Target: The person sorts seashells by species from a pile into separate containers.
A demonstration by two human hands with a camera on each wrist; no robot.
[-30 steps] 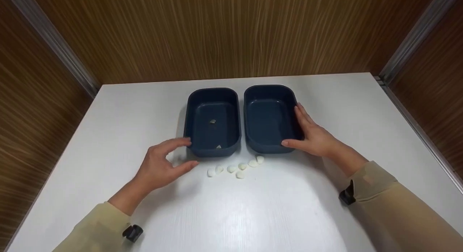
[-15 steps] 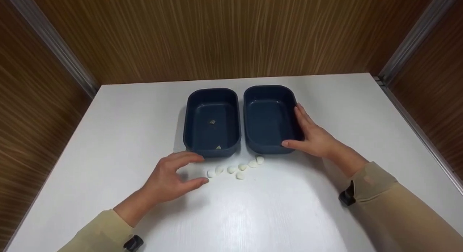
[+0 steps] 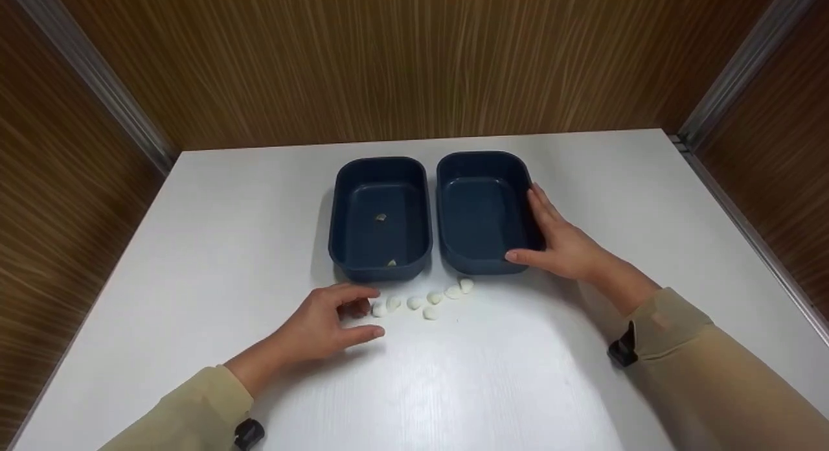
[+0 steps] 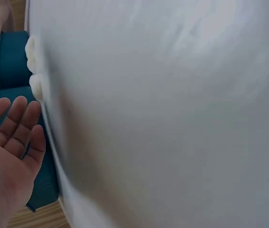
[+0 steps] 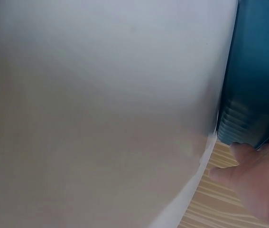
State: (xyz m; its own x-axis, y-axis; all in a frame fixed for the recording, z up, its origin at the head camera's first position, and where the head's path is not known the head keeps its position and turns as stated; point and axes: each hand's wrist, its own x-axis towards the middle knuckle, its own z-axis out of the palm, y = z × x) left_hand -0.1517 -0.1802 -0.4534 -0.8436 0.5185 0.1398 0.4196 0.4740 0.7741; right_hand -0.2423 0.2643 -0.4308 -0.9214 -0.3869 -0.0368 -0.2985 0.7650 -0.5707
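Two dark blue rectangular containers stand side by side on the white table in the head view. The left container (image 3: 381, 240) holds two small brownish-beige pieces, one piece (image 3: 381, 217) near its middle and another piece (image 3: 392, 263) by the near wall. Inside the right container (image 3: 482, 218) I see nothing. My right hand (image 3: 567, 247) rests against that container's near right corner, fingers along the side and thumb at the near rim. Small white pebble-like pieces (image 3: 414, 302) lie in an uneven row before the containers. My left hand (image 3: 324, 324) is beside the leftmost piece (image 3: 379, 310), thumb and fingers apart.
The white table (image 3: 453, 386) is bounded by a wood-patterned panel (image 3: 414, 62) at the back and similar panels at both sides. Black wrist straps (image 3: 249, 433) sit at the beige sleeves. In the left wrist view the blue containers (image 4: 13, 59) appear sideways.
My left hand has left the left container's near left corner and moved toward me and rightward, to the end of the white row. The right hand and both containers have stayed put.
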